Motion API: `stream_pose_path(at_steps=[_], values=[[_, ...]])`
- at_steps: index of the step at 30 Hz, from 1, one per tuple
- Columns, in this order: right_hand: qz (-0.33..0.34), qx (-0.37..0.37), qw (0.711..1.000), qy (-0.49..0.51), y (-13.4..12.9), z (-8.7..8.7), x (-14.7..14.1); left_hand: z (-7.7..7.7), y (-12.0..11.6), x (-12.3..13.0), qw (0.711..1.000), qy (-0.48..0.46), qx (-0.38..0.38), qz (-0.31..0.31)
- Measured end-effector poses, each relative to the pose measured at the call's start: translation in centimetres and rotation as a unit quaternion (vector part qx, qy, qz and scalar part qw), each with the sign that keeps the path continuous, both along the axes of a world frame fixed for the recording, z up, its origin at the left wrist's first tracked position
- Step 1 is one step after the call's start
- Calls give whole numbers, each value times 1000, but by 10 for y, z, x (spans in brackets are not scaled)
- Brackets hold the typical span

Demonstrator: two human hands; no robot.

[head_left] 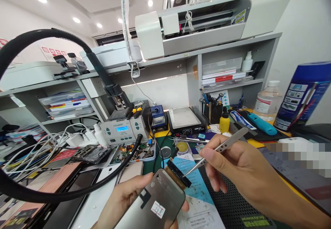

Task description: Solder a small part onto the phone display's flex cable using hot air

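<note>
One flat panel (pixel 167 191) held at the lower centre, tweezers (pixel 234 139) at its upper end

The left hand (pixel 121 196) grips the panel, its thumb along the left edge and fingertips showing at the right edge; this is the nearer hand. The right hand (pixel 240 167), at the right of the frame, pinches the tweezers with its fingers and does not touch the panel itself. The panel lies to the left of and below the right hand.

Its long axis slants from the bottom edge of the frame up and to the right, its narrow end pointing toward the centre. A black strip (pixel 178 173) sits along that end, running crosswise, down to the right. The tweezers slope down and left from the right hand, their tips at the strip; whether they touch it, I cannot tell. The panel's grey face, with a white sticker (pixel 158 209), is turned up to the camera. Just right of the panel, a blue and white sheet (pixel 199 184) lies on the bench.
</note>
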State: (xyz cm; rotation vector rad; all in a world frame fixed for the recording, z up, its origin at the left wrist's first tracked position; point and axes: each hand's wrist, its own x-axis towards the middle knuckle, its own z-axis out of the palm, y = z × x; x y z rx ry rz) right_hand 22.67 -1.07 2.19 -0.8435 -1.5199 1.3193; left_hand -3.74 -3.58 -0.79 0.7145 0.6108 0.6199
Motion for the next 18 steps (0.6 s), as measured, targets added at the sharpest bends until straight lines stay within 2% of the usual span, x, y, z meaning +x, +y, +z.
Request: stream_pose_path(at_steps=[8,12,15,18], values=[[-2,-3,999,-40,-2,2,-4,5,0,-2,1000,12,-9,17],[0,21,998,-54,-4,1,-3,5,0,0,1000,-3,-14,10],[-18,84,991,-100,-5,-2,-2,4,1,4,1000,-23,-6,11],[-51,209,963,-161,-7,-4,-1,2,2,6,999,-35,13,21]])
